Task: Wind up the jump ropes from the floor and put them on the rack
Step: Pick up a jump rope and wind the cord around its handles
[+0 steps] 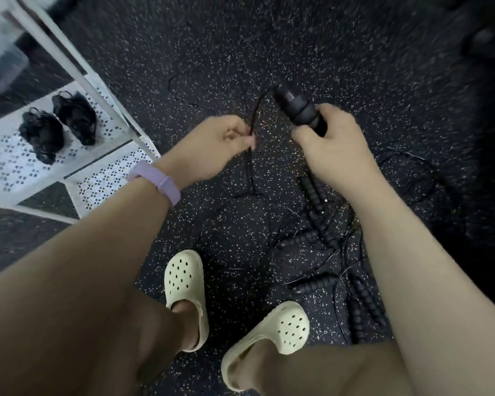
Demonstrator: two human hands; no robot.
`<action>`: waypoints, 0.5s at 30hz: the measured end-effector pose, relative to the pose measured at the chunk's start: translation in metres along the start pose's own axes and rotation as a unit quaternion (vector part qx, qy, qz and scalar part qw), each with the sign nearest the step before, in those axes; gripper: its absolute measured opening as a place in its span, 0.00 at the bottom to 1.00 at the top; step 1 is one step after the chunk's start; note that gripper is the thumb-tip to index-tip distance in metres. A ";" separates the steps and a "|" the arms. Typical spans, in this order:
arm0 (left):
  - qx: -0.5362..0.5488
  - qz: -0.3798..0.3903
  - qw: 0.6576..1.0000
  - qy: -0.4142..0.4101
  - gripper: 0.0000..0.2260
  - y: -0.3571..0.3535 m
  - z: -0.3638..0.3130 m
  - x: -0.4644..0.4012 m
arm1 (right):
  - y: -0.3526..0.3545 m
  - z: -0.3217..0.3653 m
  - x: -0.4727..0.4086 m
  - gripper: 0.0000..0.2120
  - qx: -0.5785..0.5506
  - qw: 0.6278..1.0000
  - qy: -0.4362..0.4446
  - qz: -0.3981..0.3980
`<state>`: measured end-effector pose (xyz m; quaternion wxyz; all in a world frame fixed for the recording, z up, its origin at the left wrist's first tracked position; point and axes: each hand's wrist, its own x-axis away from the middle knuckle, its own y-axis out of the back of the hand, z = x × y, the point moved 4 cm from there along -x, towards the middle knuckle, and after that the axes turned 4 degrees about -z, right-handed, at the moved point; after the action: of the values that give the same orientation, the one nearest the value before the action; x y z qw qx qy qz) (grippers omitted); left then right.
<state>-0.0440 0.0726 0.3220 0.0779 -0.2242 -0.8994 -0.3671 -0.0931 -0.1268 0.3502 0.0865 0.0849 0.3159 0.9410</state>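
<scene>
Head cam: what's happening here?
A person is winding a jump rope. The right hand grips the black handles, while the left hand pinches the thin cord leading to them. Two wound ropes already sit on the white rack at left. Several more ropes lie tangled on the speckled floor by the person's right foot, so the job looks partway done.

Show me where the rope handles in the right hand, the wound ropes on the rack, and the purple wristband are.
rope handles (300, 112), head view, foam grip.
wound ropes (42, 134), head view, nearer bundle's middle.
purple wristband (162, 182), head view, strap.
</scene>
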 end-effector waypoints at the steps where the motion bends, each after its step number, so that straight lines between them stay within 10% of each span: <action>1: -0.043 0.026 0.999 0.000 0.08 -0.005 0.001 0.003 | 0.005 0.004 0.001 0.05 -0.040 0.999 -0.005 -0.014; 8: 0.039 -0.051 0.997 -0.031 0.22 -0.016 -0.031 -0.006 | 0.025 0.021 0.008 0.04 -0.101 0.995 -0.011 -0.010; 15: -0.012 -0.088 0.996 -0.021 0.07 -0.015 -0.032 -0.021 | 0.023 0.025 0.010 0.10 -0.156 0.988 -0.020 0.013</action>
<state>-0.0326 0.0338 0.3291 0.0238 -0.1526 -0.9124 -0.3789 -0.0999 -0.1280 0.3846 0.0924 0.0938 0.1625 0.9779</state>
